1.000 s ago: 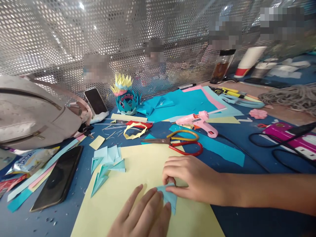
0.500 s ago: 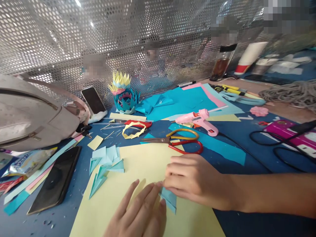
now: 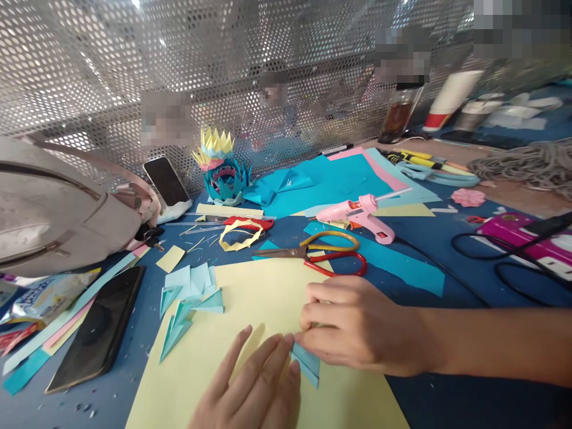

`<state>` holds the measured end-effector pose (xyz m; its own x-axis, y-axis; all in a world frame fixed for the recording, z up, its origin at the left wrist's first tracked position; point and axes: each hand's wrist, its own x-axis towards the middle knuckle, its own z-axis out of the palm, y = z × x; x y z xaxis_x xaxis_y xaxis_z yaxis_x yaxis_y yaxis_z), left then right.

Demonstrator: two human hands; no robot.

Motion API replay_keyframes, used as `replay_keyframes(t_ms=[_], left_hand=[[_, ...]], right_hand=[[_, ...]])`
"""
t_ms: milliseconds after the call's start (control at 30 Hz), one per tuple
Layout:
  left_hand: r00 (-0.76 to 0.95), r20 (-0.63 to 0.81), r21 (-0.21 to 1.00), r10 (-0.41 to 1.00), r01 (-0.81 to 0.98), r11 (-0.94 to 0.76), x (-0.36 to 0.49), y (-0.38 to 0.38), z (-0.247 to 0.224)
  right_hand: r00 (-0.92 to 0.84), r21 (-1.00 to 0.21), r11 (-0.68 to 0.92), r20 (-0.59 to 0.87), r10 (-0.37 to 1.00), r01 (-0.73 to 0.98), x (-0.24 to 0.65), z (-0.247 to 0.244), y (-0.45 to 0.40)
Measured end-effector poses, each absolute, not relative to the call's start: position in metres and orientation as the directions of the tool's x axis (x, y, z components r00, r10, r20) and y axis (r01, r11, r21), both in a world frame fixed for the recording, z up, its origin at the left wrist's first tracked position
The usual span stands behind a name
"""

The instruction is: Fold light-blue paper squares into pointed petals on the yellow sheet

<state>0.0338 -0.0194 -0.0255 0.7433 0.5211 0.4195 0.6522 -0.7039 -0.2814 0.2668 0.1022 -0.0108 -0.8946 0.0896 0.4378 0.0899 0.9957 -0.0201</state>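
On a sheet of pale yellow paper (image 3: 254, 286) lies a small folded piece of light blue paper (image 3: 307, 363). My left hand (image 3: 254, 387) holds it at the left end with index finger and thumb, its other fingers stretched over the sheet. Fingers curled, my right hand (image 3: 348, 325) pinches the upper edge of the same piece, with their tips meeting the left fingertips. Part of the fold is hidden under both hands. Left of them sit several folded light blue pieces (image 3: 190, 292). Scissors (image 3: 313, 253) with yellow and red handles lie just beyond the sheet.
A pink glue gun (image 3: 357, 214) with a black cord rests behind the scissors. Blue paper sheets (image 3: 330, 182) and spiky paper crowns (image 3: 227, 179) are farther back. At left are a dark phone (image 3: 98, 330) and a backpack (image 3: 58, 208); at right, a magenta power strip (image 3: 513, 235).
The view has shifted very slightly. My right fingers have moved a little along the folded paper's upper edge; the left hand stays nearly in place.
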Motion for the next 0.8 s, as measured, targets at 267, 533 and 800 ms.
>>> replay_keyframes(t_ms=[267,533,800], left_hand=[[0.767,0.377,-0.257,0.519,0.625,-0.737,0.030,-0.017,-0.024],[0.737,0.417,-0.196,0.532,0.644,-0.740,0.032,-0.015,-0.024],[0.702,0.481,-0.206,0.524,0.672,-0.711,0.037,-0.015,-0.020]], right_hand=[[-0.942,-0.113,0.992,0.325,0.088,0.054,0.267,-0.003,0.106],[-0.985,-0.240,0.958,0.036,0.170,0.156,0.274,0.031,0.106],[-0.913,-0.351,0.875,0.107,0.393,0.335,0.267,0.005,0.100]])
